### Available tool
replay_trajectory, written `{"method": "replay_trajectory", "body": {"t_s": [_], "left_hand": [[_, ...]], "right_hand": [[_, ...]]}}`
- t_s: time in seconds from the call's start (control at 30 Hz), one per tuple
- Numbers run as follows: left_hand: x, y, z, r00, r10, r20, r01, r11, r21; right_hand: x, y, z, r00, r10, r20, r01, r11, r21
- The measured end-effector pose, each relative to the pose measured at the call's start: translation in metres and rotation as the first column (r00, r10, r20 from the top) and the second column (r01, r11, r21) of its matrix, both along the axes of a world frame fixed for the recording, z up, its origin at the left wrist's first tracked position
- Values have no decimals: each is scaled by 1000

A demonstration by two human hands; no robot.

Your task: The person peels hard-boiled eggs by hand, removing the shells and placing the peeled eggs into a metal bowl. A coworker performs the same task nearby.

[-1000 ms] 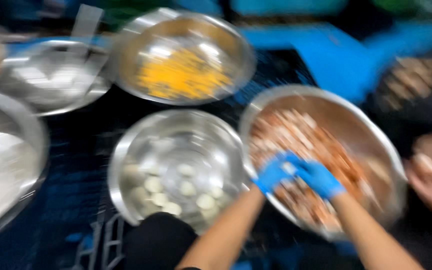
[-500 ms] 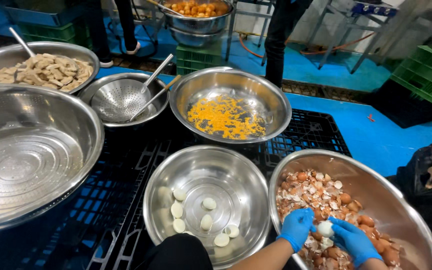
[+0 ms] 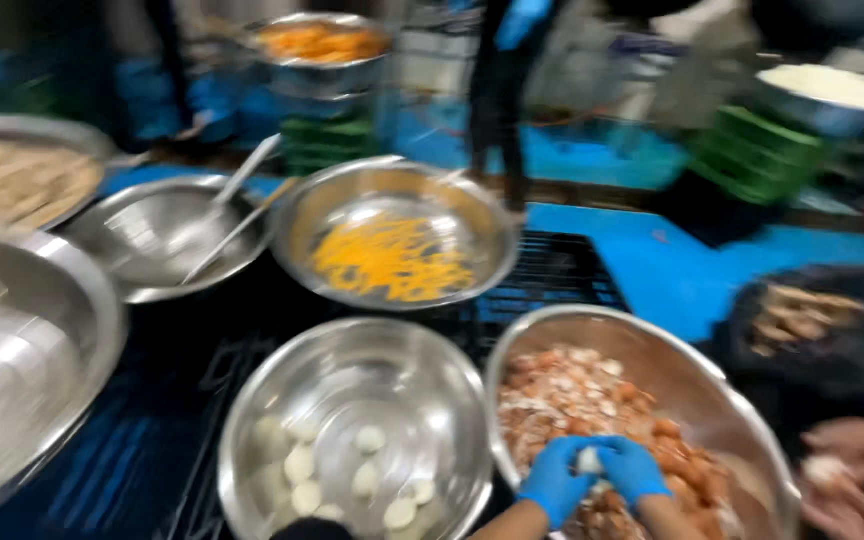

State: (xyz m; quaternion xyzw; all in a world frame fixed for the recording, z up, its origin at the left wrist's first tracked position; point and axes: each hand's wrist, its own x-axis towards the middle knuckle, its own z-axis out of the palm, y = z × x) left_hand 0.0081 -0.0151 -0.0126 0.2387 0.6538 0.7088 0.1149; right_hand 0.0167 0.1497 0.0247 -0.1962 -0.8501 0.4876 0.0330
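Head view, and both blue-gloved hands meet over the near right steel bowl (image 3: 712,400), the one heaped with brown and white shell bits. Left hand (image 3: 555,480) and right hand (image 3: 634,468) pinch a small white egg (image 3: 588,460) between them, fingers (image 3: 567,462) curled tight around it, just above the shells. Just left sits another steel bowl (image 3: 352,370) with a few peeled white eggs (image 3: 370,440) at its near side. Farther off, a bowl of yellow shreds (image 3: 392,260), and a strainer bowl (image 3: 167,235) with two long handles. Another person's bare hands (image 3: 852,465) work at the near right edge. Blurry picture overall.
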Motion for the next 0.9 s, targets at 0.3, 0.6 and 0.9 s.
{"method": "replay_trajectory", "body": {"t_s": [0.3, 0.6, 0.9], "left_hand": [[1, 1, 4, 976, -46, -214, 28, 996, -86], [3, -2, 17, 996, -79, 48, 76, 995, 57], [-2, 0, 12, 946, 243, -215, -233, 970, 73]], "right_hand": [[11, -4, 6, 989, -126, 76, 98, 947, 306], [12, -5, 0, 983, -79, 166, 129, 940, -317], [15, 1, 8, 986, -157, 51, 145, 972, 184]]}}
